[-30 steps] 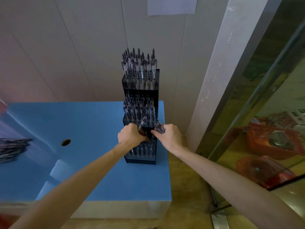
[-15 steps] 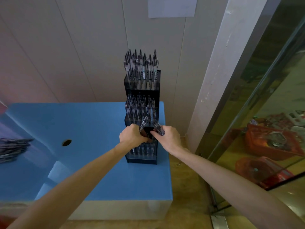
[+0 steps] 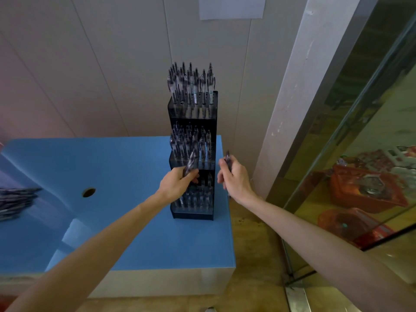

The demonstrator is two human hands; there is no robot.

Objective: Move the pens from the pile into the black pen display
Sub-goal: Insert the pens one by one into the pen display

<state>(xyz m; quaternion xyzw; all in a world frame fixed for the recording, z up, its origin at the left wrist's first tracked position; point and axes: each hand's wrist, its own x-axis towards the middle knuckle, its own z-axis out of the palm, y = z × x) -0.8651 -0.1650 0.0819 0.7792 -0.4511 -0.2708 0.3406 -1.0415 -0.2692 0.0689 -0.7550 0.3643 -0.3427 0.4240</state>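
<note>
- I see the black pen display upright at centre frame on the blue worktop, near its right edge; all three tiers hold pens.
- My left hand grips a pen in front of the lowest tier, pen tilted up-right.
- My right hand, just right of the display, pinches a second pen.
- The pile of pens lies at the left edge of the frame, well apart.

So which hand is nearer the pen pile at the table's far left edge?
Left. The left hand is at the display front; the right hand is beyond its right side, farther from the pen pile.
</note>
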